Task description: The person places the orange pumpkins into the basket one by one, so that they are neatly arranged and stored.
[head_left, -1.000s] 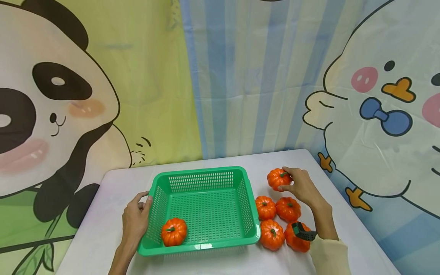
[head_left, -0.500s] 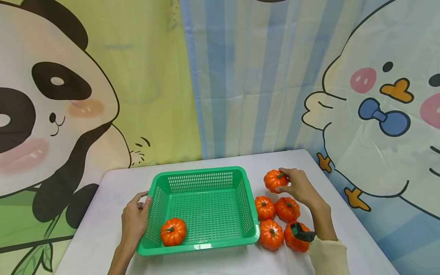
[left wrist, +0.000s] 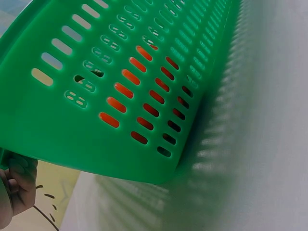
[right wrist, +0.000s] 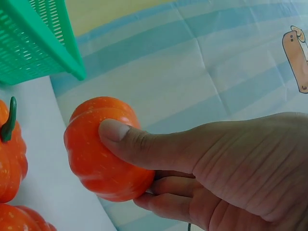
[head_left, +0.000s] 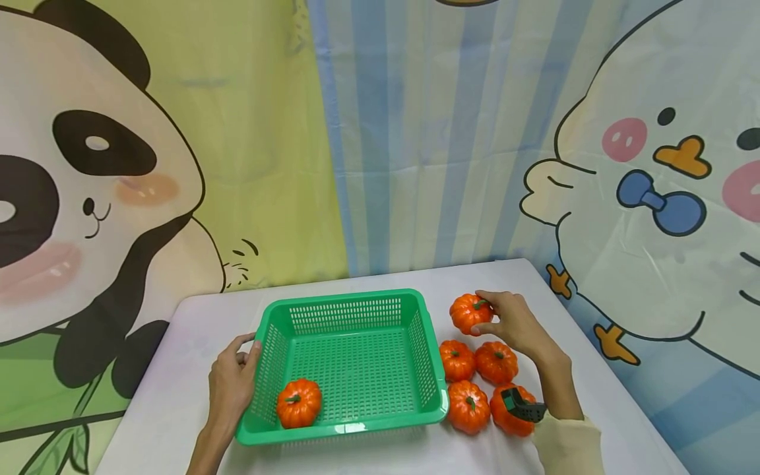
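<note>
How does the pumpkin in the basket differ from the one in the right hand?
The basket pumpkin lies unheld; the right hand grips the held pumpkin. The basket pumpkin's stem points left in the head view; the held pumpkin's points right. Both are orange, ribbed and green-stemmed.

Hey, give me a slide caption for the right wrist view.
Right hand gripping an orange pumpkin, with a green basket and two more pumpkins partly visible at left.

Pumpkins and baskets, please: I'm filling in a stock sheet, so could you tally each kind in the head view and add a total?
Green basket: 1
Orange pumpkins: 6 (1 inside the basket, 1 held in the right hand, 4 on the table beside the basket)
Total: 7
</note>
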Motion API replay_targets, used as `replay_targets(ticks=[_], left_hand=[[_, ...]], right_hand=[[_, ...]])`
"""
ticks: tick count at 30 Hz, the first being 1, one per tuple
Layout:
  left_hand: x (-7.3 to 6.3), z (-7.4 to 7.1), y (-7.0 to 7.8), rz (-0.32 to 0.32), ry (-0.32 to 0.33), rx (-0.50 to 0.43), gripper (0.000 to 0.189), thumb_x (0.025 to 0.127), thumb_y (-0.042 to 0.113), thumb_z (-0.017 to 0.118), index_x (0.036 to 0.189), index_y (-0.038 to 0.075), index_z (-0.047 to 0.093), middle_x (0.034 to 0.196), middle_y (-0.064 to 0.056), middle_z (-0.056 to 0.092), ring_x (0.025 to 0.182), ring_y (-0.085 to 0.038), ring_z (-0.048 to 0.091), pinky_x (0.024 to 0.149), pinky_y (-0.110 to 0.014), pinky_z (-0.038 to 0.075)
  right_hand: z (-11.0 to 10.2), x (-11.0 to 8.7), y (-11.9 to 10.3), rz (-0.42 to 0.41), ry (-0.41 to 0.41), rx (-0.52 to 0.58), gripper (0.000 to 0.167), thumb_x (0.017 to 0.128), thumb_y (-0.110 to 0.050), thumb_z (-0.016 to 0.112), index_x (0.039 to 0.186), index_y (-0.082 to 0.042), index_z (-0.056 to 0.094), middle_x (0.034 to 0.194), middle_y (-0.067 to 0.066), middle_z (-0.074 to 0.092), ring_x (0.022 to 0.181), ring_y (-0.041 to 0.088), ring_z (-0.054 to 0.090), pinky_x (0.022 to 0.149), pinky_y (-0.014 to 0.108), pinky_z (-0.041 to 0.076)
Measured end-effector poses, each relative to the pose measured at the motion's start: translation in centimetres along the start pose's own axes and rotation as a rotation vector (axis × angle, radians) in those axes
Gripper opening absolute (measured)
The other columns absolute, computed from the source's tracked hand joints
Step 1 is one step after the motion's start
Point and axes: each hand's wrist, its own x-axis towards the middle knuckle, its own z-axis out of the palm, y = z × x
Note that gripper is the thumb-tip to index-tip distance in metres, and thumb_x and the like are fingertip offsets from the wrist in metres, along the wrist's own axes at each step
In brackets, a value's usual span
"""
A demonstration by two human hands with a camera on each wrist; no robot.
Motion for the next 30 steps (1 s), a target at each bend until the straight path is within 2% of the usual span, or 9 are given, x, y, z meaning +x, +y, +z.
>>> replay_targets(ticks=[18,30], left_hand=[[0.0,0.2,-0.1,0.018,0.008,-0.006,0.038,0.113,0.025,0.061,0.14,-0.002,0.068,0.065,-0.006,0.069,0.054,-0.011,0.056,0.054,-0.028,0.041],[0.0,0.1,0.0,0.012,0.003,-0.002,0.039,0.114,0.026,0.06,0.14,-0.001,0.068,0.068,-0.009,0.07,0.055,-0.01,0.056,0.056,-0.028,0.041]], right_hand=[[-0.5,0.0,-1.4,-0.008,-0.029,-0.014,0.071,0.087,-0.014,0.093,0.147,0.01,0.062,0.132,0.024,0.076,0.114,0.039,0.072,0.099,0.063,0.058],[-0.7,0.1,-2.2,-0.042,-0.046,-0.006,0.071,0.087,-0.011,0.092,0.147,0.009,0.062,0.129,0.02,0.078,0.111,0.034,0.073,0.1,0.062,0.059]])
